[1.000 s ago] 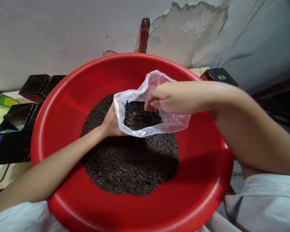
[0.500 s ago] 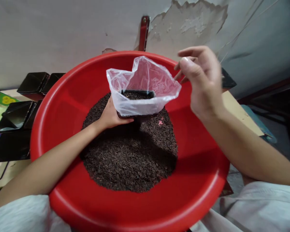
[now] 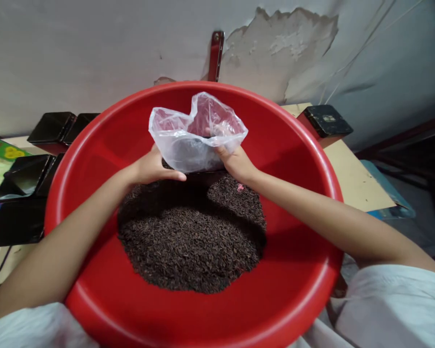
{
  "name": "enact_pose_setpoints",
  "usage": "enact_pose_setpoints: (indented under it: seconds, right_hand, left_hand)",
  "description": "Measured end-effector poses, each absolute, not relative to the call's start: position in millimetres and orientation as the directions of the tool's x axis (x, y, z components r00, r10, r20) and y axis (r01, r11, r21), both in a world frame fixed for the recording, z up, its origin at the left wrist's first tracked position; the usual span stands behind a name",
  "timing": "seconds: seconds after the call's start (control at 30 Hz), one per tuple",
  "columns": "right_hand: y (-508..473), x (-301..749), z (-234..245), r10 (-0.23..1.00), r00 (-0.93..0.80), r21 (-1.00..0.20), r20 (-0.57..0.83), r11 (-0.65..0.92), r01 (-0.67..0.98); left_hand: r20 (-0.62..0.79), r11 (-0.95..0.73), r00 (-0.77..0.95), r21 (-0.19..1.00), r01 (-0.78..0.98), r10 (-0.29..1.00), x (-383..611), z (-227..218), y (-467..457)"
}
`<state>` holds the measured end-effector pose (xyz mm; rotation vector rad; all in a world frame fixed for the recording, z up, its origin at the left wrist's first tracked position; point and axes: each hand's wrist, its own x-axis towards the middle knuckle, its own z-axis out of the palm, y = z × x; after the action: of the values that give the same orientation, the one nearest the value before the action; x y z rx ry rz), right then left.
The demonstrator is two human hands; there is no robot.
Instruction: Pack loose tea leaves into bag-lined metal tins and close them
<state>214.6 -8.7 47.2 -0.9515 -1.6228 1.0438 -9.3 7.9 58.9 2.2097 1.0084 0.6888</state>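
While gripping from opposite sides, holding one load between left hand (image 3: 147,166) and right hand (image 3: 238,162): a clear plastic bag (image 3: 188,150), mouth open, rising from the top of a black tin (image 3: 203,174). Can see left thumb stretched along the tin's near edge, well spread from the other fingers, mostly hidden beyond. On the right, thumb pressed to the bag's near side, other fingers only partly visible past it; cannot tell whether inside the film or behind. Half a second ago, right hand raised off to the right, free of the bag; now back against it, with support from both sides instead of left hand alone.

Just below, dried dark leaf (image 3: 192,241), probably loose tea, heaped under the tin, with a pink scrap (image 3: 240,187) on the right. Around it all, a wide red basin (image 3: 159,311). In the way: the bag's flared mouth, hiding most of the inside, and deep shadow across the heap. Farther left, several dark tins (image 3: 50,128) and a green packet (image 3: 2,147); far right, a separate black-topped tin (image 3: 324,123) on a pale board (image 3: 355,179). Behind the far rim, a peeling wall (image 3: 286,41).
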Motion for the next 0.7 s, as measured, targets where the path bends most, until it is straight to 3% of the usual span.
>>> enact_pose_setpoints:
  seconds: [0.1, 0.23, 0.37, 0.47, 0.57, 0.7]
  right_hand:
    - [-25, 213, 45, 0.916, -0.28, -0.923, 0.288, 0.343, 0.172]
    - [-37, 206, 41, 0.878, -0.278, -0.833, 0.39, 0.465, 0.3]
    - [-43, 200, 38, 0.83, -0.219, -0.698, 0.513, 0.552, 0.456]
    - [-45, 202, 41, 0.794, -0.298, -0.648, 0.53, 0.606, 0.462]
    - [-40, 208, 49, 0.764, -0.46, -0.629, 0.453, 0.64, 0.442]
    - [-31, 216, 58, 0.823, -0.438, -0.679, 0.362, 0.554, 0.481]
  left_hand:
    - [0.138, -0.541, 0.59, 0.599, 0.59, 0.796, -8, 84, -2]
    - [0.254, -0.492, 0.422, 0.424, 0.76, 0.87, 11, 92, -22]
    - [0.315, -0.474, 0.384, 0.297, 0.829, 0.868, 29, 83, -32]
    - [0.282, -0.417, 0.341, 0.281, 0.864, 0.897, 33, 81, -31]
    - [0.247, -0.427, 0.362, 0.305, 0.852, 0.899, 31, 84, -28]
    - [0.216, -0.46, 0.408, 0.34, 0.82, 0.887, 30, 87, -26]
